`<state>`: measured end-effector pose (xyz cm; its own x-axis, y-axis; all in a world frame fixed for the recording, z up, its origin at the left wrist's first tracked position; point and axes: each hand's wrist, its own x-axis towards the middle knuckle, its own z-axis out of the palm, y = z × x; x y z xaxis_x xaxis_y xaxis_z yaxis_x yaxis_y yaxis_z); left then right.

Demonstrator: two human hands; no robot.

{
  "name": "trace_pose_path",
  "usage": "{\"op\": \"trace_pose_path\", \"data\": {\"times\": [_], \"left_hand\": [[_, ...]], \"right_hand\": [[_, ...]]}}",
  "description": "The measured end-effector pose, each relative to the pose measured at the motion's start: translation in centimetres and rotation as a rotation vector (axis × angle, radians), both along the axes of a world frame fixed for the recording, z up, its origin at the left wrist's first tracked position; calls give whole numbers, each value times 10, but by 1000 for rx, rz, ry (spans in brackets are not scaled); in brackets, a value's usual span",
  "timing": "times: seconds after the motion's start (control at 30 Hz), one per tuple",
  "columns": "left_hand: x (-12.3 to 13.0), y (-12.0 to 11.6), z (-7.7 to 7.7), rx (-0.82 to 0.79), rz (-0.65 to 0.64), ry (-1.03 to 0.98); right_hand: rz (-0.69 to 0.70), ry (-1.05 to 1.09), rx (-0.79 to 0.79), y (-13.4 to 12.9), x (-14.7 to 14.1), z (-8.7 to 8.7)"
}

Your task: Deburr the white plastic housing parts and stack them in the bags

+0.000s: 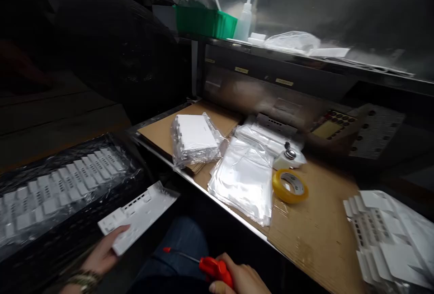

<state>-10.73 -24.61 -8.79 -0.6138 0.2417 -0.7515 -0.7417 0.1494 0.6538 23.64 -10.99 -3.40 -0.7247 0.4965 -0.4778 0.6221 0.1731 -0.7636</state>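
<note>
My left hand (106,251) grips the near edge of a white plastic panel (142,212), a flat piece with a row of dark slots, held over the gap between the box and the table. A red-handled tool (217,270) with a thin metal shaft and a red tip is held in my right hand (242,278) at the bottom middle, its tip pointing left over my leg. To the left, a row of similar white panels (64,190) stands in a box lined with dark plastic film.
On the cardboard-covered table (318,221) lie bagged white parts (196,133), clear plastic bags (244,176), a yellow tape roll (290,185) and stacked white panels (389,235). A shelf behind carries a green bin (205,22) and a squeeze bottle (244,22).
</note>
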Motion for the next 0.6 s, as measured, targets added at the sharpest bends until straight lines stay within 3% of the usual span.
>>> {"op": "trace_pose_path", "data": {"times": [0.1,0.2,0.3,0.47,0.6], "left_hand": [[4,15,-32,-50,-31,-30],[1,26,-46,-92,-120,108],[-18,23,-34,-116,-251,363],[-45,19,3,52,-551,686],[-49,17,6,53,-567,742]], "right_hand": [[-41,-139,173,-8,-2,-16],[-42,-143,172,-6,12,-17],[-93,-136,160,1,24,-10],[-92,-70,116,15,30,2],[-112,-71,128,21,26,7]]}}
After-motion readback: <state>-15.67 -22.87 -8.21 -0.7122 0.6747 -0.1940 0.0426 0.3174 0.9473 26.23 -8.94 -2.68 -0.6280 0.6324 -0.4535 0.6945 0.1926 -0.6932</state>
